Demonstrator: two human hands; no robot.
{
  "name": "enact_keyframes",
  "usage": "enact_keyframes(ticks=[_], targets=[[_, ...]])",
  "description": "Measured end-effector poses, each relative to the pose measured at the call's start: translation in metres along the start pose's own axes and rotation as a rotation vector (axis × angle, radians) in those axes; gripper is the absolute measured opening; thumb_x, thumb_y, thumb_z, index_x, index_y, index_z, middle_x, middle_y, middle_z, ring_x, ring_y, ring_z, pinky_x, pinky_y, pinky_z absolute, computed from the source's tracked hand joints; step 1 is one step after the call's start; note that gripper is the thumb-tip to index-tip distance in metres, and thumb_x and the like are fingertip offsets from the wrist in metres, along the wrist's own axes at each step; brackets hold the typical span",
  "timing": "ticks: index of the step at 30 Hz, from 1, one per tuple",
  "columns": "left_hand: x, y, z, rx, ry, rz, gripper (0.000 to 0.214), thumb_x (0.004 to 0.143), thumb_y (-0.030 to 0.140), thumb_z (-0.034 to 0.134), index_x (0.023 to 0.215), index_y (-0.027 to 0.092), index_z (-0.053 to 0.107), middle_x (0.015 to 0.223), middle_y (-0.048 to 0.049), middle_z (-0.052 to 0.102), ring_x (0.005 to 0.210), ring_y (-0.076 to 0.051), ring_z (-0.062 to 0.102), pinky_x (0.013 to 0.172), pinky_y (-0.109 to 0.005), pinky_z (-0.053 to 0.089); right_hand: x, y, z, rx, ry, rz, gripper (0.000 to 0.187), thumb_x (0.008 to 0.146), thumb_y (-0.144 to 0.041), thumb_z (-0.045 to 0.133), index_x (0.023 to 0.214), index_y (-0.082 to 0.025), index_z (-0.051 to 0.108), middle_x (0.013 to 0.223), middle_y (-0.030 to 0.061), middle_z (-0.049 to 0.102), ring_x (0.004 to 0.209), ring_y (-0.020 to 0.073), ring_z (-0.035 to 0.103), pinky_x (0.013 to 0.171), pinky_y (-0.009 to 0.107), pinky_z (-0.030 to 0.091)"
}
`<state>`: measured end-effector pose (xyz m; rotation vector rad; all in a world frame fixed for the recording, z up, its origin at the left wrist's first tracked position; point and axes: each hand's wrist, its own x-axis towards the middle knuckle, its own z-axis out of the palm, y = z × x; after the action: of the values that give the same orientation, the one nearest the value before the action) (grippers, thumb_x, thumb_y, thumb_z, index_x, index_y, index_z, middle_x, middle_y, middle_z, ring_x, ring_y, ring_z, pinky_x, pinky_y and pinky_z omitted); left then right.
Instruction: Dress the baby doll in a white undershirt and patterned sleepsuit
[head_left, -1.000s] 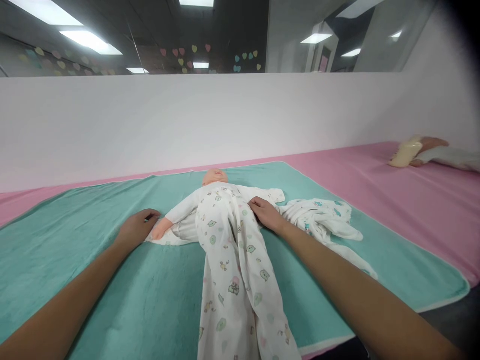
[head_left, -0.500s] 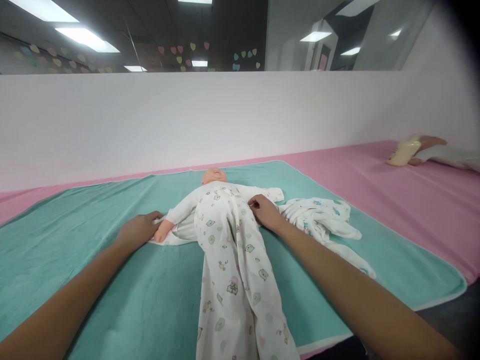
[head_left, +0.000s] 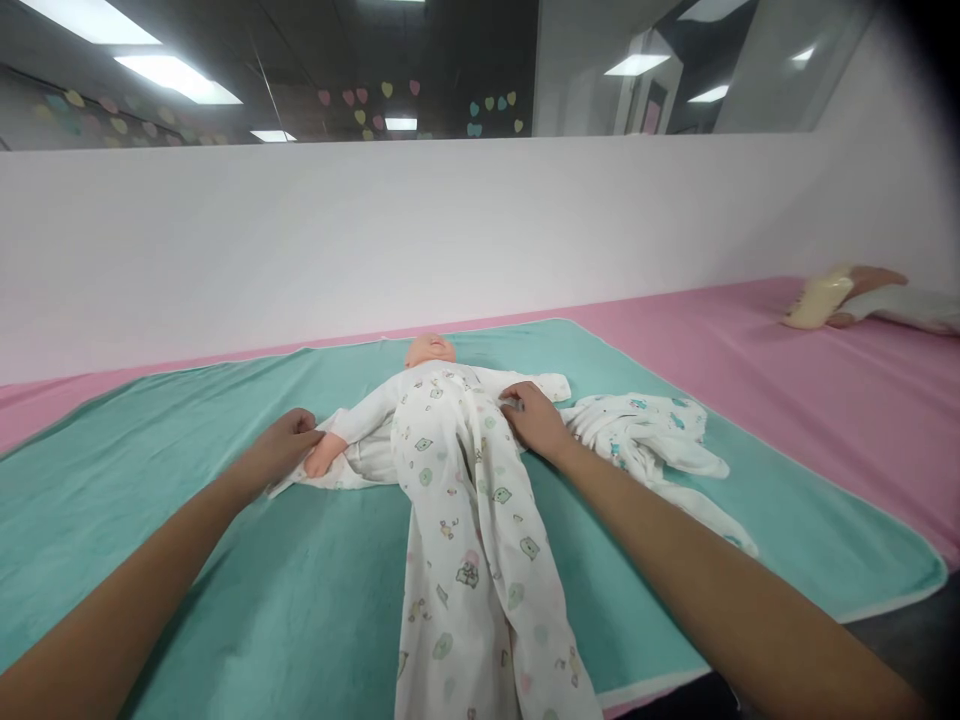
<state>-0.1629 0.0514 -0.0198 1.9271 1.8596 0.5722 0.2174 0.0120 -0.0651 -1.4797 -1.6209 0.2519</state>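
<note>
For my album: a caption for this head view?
Two hands hold printed sleepsuit on baby doll, teal mat.

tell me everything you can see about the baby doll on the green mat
The baby doll lies on its back on the teal mat, head toward the white wall. It looks like peach plastic, dressed in a white printed sleepsuit whose long legs trail toward the camera. The left hand touches its bare hand and sleeve; the right hand pinches the suit's front.
</note>
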Motion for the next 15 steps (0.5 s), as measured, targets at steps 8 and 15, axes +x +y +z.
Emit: enact_keyframes(ticks=[8,15], targets=[[-0.003,0.012,0.008,0.317,0.010,0.036,0.032,0.071,0.034,0.048,0.103,0.027,0.051,0.089,-0.0020,0.062,0.069,-0.020,0.057,0.053,-0.026,0.036,0.004,-0.080,0.007,0.104,-0.081,-0.390,0.026,0.081,-0.020,0.042,0.104,-0.021,0.053,0.111,0.0042,0.055,0.107,0.0164,0.047,0.094,0.032,0.036],[-0.001,0.002,0.005,0.428,0.050,0.195,0.021,0.073,0.036,0.047,0.084,0.024,0.060,0.099,-0.0038,0.061,0.081,-0.020,0.057,0.059,-0.026,0.037,0.049,-0.146,0.079,-0.408,-0.535,-0.715,0.036,0.078,-0.046,0.051,0.104,-0.021,0.053,0.108,0.0082,0.058,0.099,0.0252,0.051,0.084,0.041,0.039]])
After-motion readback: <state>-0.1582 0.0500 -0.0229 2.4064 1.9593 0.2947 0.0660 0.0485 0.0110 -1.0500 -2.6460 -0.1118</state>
